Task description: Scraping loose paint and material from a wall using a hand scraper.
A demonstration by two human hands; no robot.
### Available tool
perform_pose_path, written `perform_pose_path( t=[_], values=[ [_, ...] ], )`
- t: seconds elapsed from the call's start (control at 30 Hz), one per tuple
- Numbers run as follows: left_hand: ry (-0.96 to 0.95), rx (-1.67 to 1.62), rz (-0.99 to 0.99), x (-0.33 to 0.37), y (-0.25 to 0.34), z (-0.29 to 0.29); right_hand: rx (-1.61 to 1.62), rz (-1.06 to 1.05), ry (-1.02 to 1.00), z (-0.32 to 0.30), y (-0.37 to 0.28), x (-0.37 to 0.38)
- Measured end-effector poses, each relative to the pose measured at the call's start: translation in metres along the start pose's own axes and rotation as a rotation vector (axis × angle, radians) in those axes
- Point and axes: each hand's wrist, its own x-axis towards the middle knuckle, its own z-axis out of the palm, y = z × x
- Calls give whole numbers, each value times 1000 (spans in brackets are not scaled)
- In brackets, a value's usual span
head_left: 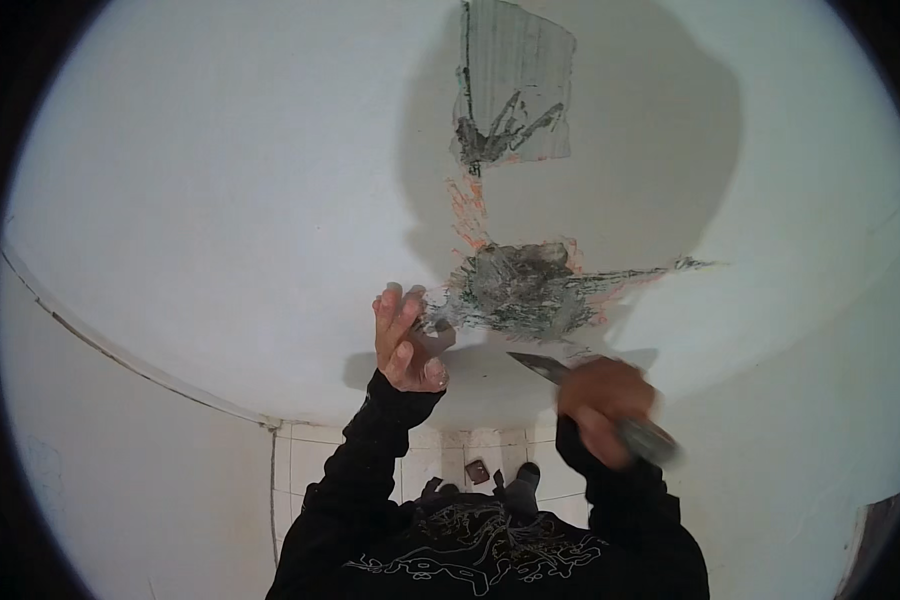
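A rough dark-grey patch (525,290) marks the white wall (220,200), with orange-red scraped streaks around its edges and a thin dark line running right from it. My left hand (407,340) is raised at the patch's lower left, fingers apart, close to the wall; whether they touch it I cannot tell. White residue shows on its fingertips. To the lower right, my right hand (608,400) is wrapped round a knife (537,366). Its pointed blade aims up and left, below the patch and apart from it. The hand and the handle end are smeared by motion.
Above is a second grey patch (520,80), squarish with dark strokes at its lower end. A tiled floor (320,455) lies below, with my feet and a small brown object (477,471) on it. A cracked seam (120,350) runs along the lower left.
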Motion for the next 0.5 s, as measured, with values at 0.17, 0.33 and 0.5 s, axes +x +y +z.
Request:
perform_pose_path(
  t=[0.17,0.33,0.5],
  values=[
    [-2,-21,2,11,11,9,368,59,207,4,14,4],
    [24,-44,19,14,9,17,638,-296,231,-16,-3,-1],
    [-13,21,4,13,9,4,547,-65,275,-8,0,-5]
  ],
)
